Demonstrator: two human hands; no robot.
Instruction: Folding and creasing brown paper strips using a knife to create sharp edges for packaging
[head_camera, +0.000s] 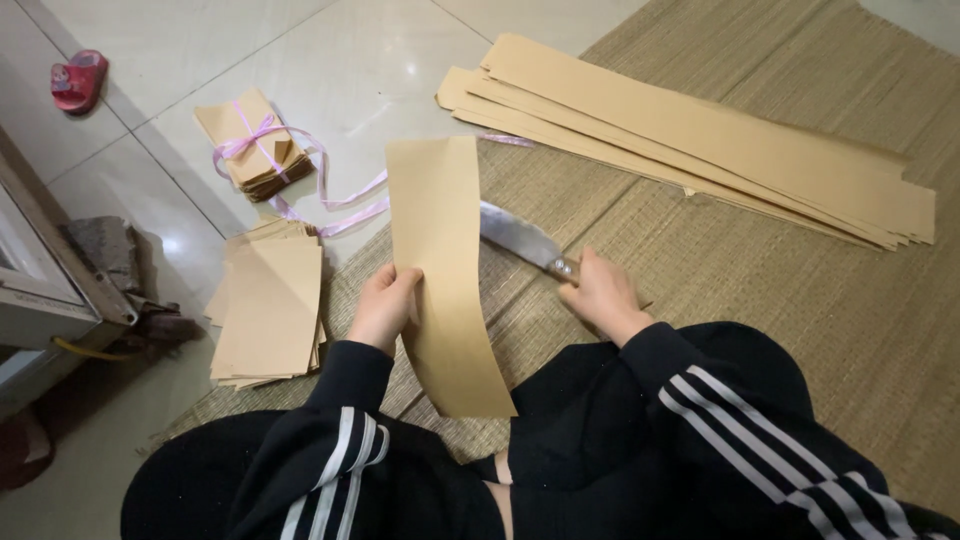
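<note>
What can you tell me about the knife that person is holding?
The knife has a broad, dull grey metal blade with worn, mottled patches and a brownish handle with a pale band where it meets the blade. The right hand closes around the handle. The blade points left, passing behind the upright brown paper strip held by the left hand, above the woven mat.

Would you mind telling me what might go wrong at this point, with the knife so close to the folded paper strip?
The knife blade runs behind the folded paper strip that the left hand holds up, so its tip is hidden; those fingers could likely get nicked. The strip bows loosely, so a cut might wander off line or tear. The right hand grips close to the blade and may slip forward.
</note>
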